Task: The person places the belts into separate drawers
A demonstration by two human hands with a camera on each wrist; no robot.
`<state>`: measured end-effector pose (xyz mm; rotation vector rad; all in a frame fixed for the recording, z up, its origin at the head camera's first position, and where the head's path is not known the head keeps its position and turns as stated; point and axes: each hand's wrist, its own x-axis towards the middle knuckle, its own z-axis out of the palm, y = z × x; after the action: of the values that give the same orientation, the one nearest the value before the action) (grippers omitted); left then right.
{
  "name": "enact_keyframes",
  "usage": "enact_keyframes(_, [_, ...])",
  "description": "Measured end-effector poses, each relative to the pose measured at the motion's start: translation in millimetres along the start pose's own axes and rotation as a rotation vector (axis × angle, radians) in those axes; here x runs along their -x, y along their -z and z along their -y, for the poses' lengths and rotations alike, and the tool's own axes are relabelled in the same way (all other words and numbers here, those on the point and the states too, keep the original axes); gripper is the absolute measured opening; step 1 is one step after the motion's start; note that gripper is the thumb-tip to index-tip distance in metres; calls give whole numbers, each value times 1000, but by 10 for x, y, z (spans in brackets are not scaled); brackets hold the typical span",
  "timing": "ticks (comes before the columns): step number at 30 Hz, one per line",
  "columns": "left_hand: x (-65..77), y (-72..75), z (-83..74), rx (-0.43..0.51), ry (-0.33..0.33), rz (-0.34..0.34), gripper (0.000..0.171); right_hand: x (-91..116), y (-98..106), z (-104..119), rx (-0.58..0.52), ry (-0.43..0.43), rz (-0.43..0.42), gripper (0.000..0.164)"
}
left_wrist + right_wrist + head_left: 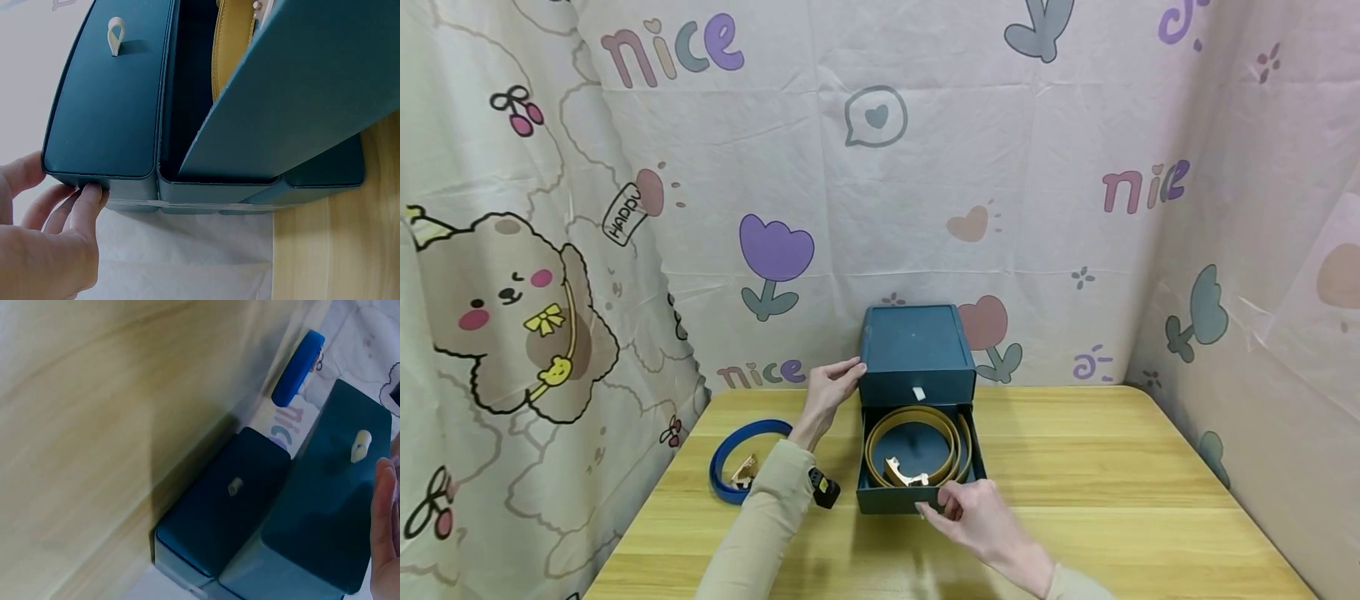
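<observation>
A dark teal box of stacked drawers (917,337) stands against the back curtain. Its middle drawer (887,502) is pulled out and holds a coiled tan belt (874,442) with a gold buckle (910,478). My left hand (829,392) touches the box's upper left edge; in the left wrist view its fingers (84,209) press the side of the top drawer (103,106). Just in front of the open drawer is my right hand (977,517), fingers bent loosely. The right wrist view shows that hand beside the drawer front, apart from its white pull tab (360,445).
A coiled blue belt (721,471) with a gold buckle lies on the wooden table (1060,467), left of the box. Below the open drawer, the bottom drawer (225,500) is closed. Printed curtains (880,192) surround the table at the back and sides.
</observation>
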<state>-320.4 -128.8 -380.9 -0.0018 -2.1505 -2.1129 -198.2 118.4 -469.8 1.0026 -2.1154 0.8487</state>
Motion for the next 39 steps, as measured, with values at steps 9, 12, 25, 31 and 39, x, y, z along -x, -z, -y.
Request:
enact_keyframes(9, [-3, 8, 38, -11, -26, -10, 38, 61, -96, 25, 15, -47, 40, 34])
enact_keyframes(12, [2, 7, 35, -10, -34, -7, 39, 73, -110, 25, 23, -74, 66, 34])
enact_keyframes(25, [-5, 5, 32, -17, -22, -6, 37, 98, -129, 47, -41, -177, 191, 18])
enact_keyframes(31, [1, 9, 30, -7, -29, 2, 39, 98, -144, 28, -43, -181, 191, 13])
enact_keyframes(39, [-6, 10, 35, -10, -18, 1, 39, 92, -140, 34, -48, -192, 197, 9])
